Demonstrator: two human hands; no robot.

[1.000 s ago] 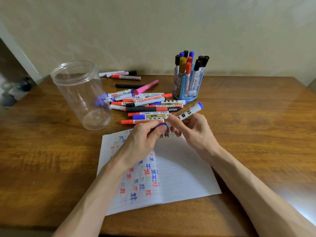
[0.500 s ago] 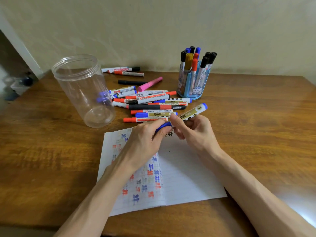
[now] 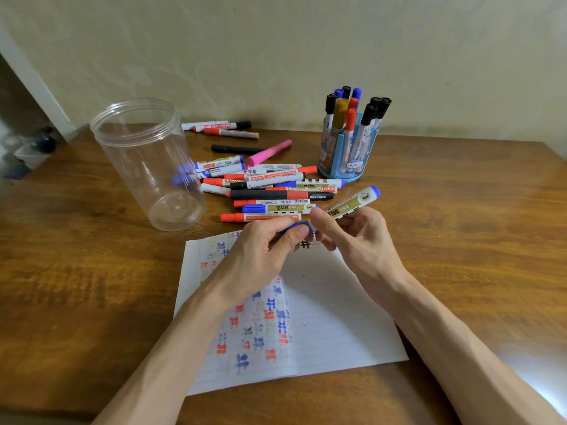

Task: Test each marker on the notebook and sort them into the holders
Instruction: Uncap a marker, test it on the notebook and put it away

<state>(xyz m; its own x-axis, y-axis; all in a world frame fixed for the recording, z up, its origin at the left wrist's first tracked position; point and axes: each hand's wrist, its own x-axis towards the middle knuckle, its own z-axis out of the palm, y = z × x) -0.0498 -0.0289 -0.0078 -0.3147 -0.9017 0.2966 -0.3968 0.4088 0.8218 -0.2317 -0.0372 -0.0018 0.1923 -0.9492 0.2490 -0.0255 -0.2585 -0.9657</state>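
1. Head view, the marker: a white marker with a gold label and a blue end (image 3: 352, 204) is held above the far edge of the open lined notebook (image 3: 331, 317), tilted up toward the right.
2. Head view, right hand (image 3: 352, 237): the marker's barrel is pinched between the thumb and the curled fingers (image 3: 319, 219).
3. Head view, left hand (image 3: 264, 250): a blue cap (image 3: 294, 227) at the marker's lower end is pinched between thumb and forefinger (whether it is fully seated on the tip cannot be told).
4. Head view, notebook: it is laid flat on the brown wooden counter (image 3: 460, 210). Its left page is covered with red, blue and black test marks, and one black mark is seen just under the hands.
5. Head view, loose markers: a pile of red, blue and black markers (image 3: 270, 191) is spread on the counter just beyond the notebook, with a pink marker (image 3: 270, 152) behind it.
6. Head view, holders: a clear plastic jar (image 3: 147, 167) is stood upright left of the pile. A light-blue pen holder (image 3: 346, 157) with capped markers stood upright in it is seen to the right.
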